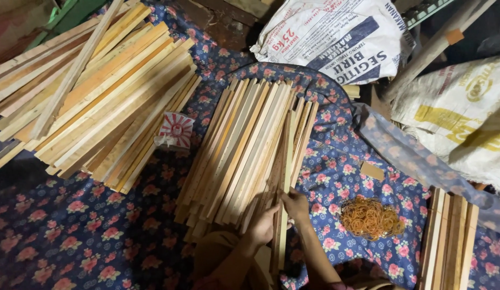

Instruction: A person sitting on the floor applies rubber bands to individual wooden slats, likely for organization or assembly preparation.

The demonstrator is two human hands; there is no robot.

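I judge sorting step: left hand (263, 223) and right hand (296, 204) both grasp one thin wooden slat (285, 177) at near end of middle slat pile (244, 150), centre of floral cloth (99, 225). Next move calls for lifting slat clear; rubber bands (371, 217) just right.

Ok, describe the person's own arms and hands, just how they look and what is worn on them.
Both forearms are bare up to the bottom edge of the picture: no sleeves show. The left hand and right hand wear no gloves, and no watch, ring or bracelet can be made out. The light is dim, so small details stay unclear.
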